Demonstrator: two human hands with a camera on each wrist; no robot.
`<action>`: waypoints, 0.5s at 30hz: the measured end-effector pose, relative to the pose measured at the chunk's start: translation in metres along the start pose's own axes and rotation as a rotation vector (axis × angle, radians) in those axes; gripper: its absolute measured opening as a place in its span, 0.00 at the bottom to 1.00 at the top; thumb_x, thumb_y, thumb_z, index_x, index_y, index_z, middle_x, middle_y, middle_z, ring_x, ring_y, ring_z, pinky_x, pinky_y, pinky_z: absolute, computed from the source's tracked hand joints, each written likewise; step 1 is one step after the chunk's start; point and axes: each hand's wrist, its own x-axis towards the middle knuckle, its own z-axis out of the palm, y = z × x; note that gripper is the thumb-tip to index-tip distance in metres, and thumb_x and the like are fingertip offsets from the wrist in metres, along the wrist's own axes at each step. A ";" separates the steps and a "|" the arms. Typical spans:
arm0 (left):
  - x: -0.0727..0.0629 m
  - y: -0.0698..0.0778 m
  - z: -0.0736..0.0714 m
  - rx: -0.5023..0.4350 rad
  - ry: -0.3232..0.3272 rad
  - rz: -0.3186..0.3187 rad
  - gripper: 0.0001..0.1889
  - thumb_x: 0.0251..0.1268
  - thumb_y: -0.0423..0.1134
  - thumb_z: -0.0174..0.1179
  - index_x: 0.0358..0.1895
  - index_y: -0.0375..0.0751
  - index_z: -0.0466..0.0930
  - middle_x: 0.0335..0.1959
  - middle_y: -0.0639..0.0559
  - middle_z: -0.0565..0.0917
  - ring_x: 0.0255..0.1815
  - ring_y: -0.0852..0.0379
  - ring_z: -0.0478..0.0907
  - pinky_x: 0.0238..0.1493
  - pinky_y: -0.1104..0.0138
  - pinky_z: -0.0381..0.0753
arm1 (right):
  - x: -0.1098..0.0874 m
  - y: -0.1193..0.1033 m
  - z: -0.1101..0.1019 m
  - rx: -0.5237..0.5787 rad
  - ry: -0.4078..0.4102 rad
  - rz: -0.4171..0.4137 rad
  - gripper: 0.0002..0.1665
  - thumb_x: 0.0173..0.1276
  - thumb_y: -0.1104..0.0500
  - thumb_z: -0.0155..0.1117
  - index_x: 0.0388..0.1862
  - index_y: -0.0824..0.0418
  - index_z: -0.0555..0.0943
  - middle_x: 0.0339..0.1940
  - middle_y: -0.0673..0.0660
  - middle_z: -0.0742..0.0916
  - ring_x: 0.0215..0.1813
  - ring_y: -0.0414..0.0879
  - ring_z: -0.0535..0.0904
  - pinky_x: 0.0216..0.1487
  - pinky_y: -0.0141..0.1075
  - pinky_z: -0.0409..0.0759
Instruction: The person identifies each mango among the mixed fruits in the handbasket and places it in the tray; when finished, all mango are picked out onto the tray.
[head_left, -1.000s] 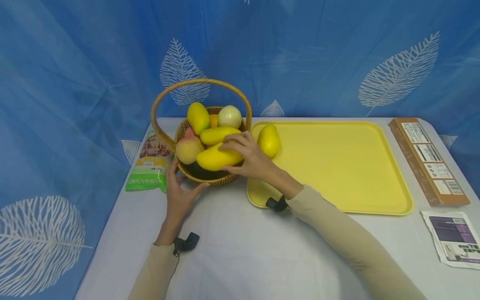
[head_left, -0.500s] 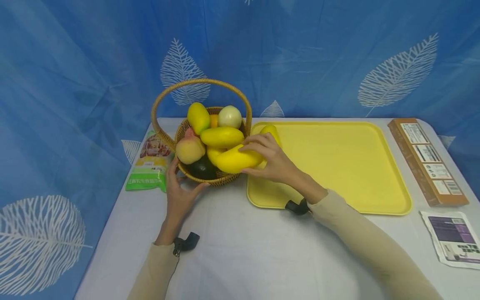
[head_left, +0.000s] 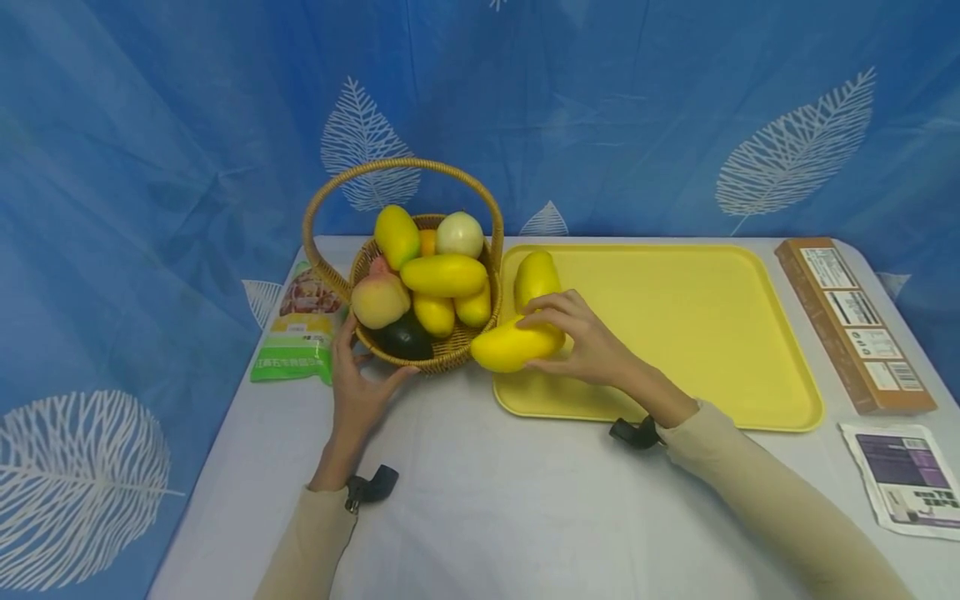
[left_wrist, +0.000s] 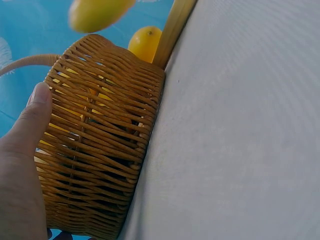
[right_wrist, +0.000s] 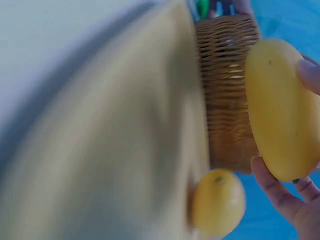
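Note:
My right hand [head_left: 585, 342] grips a long yellow mango [head_left: 516, 344] above the near-left part of the yellow tray [head_left: 675, 333]. In the right wrist view this mango [right_wrist: 281, 110] sits between thumb and fingers, apart from the basket. Another mango [head_left: 536, 279] lies at the tray's left end. The wicker basket [head_left: 457, 357] holds several yellow mangoes, a peach [head_left: 380, 301], a pale round fruit [head_left: 459, 235] and a dark green fruit [head_left: 405, 336]. My left hand [head_left: 360, 392] holds the basket's near-left side, its thumb [left_wrist: 37, 107] against the weave; its other fingers are mostly hidden.
A green food packet [head_left: 296, 342] lies left of the basket, partly behind its handle [head_left: 408, 160]. Right of the tray are a long brown box [head_left: 855, 325] and a white-and-purple packet [head_left: 911, 479]. A blue leaf-print curtain [head_left: 615, 117] hangs behind the white table [head_left: 510, 517].
My right hand has lifted the long mango out of the basket and carried it right, over the tray's edge. Mangoes beneath it now show. The left hand and basket have stayed put.

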 end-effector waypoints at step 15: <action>-0.002 -0.001 0.000 -0.006 -0.007 -0.016 0.56 0.39 0.24 0.77 0.74 0.28 0.51 0.72 0.31 0.58 0.67 0.35 0.64 0.50 0.42 0.72 | -0.033 0.026 -0.006 -0.030 -0.242 0.135 0.30 0.53 0.54 0.79 0.56 0.52 0.80 0.61 0.52 0.79 0.61 0.49 0.68 0.60 0.47 0.70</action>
